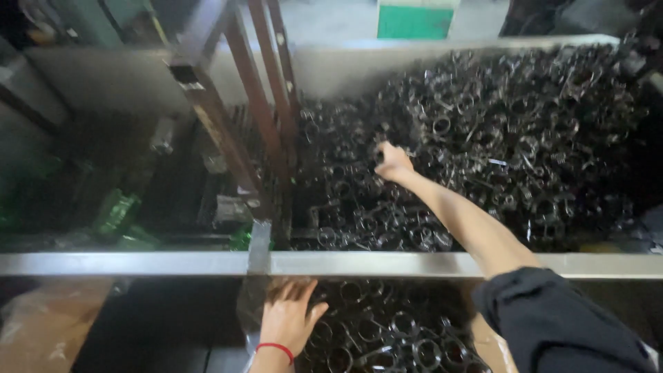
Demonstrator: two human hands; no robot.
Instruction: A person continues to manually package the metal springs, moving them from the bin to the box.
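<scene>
My right hand (392, 162) reaches far forward into a big heap of small dark metal ring-shaped parts (511, 138) in a large bin, its fingers curled into the pile; whether it grips a part I cannot tell. My left hand (289, 316), a red band on its wrist, rests with fingers spread on the edge of a clear plastic bag (250, 307) beside a lower container of the same ring parts (387, 331). A dark sleeve (559, 321) covers my right upper arm.
A pale metal rail (138, 263) runs across between the two containers. Rusty brown metal frame posts (235, 124) rise at the left of the heap. Green objects (117, 211) lie in the dark space at left. Brown paper or plastic (41, 324) sits bottom left.
</scene>
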